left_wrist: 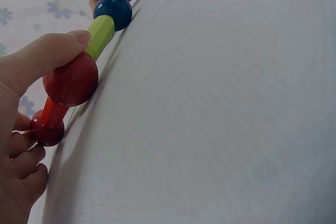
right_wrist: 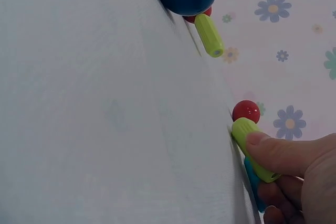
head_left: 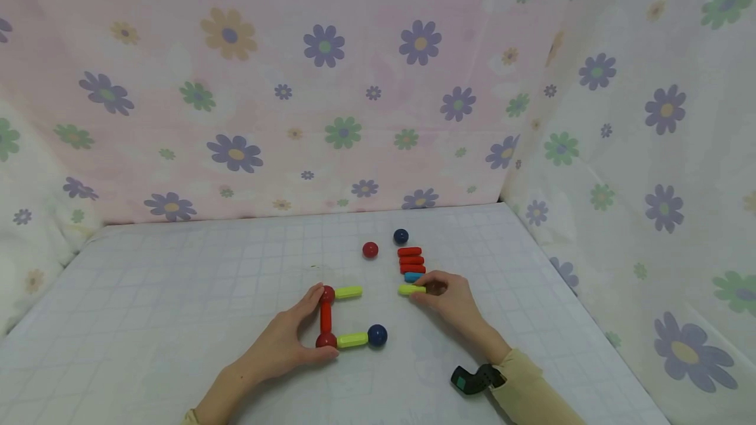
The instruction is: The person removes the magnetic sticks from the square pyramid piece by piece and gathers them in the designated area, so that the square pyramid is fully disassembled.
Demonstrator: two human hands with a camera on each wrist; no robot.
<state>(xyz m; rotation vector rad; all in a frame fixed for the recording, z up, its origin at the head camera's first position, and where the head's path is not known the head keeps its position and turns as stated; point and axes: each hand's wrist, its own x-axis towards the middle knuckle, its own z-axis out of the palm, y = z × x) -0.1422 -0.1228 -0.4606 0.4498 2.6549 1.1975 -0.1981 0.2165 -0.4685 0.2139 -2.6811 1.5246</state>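
In the head view, my left hand [head_left: 280, 340] holds a C-shaped toy frame of rods and balls, its thumb by the near red ball [head_left: 327, 342] and fingertips at the far red ball [head_left: 327, 294]. A red rod [head_left: 326, 317] joins those balls. From the far ball sticks out a yellow-green rod [head_left: 348, 292] with a free end; another yellow-green rod [head_left: 352, 340] links the near ball to a dark blue ball [head_left: 377, 335]. My right hand [head_left: 449, 297] pinches a loose yellow-green rod [right_wrist: 257, 150] between thumb and fingers, just above or on the table; contact is unclear.
Beyond the right hand lie a blue rod [head_left: 413, 277] and three red rods [head_left: 410, 260] in a row. Farther back are a loose red ball [head_left: 370, 250] and a dark blue ball [head_left: 401, 236]. Flowered cloth [head_left: 366, 117] walls the table's back and sides.
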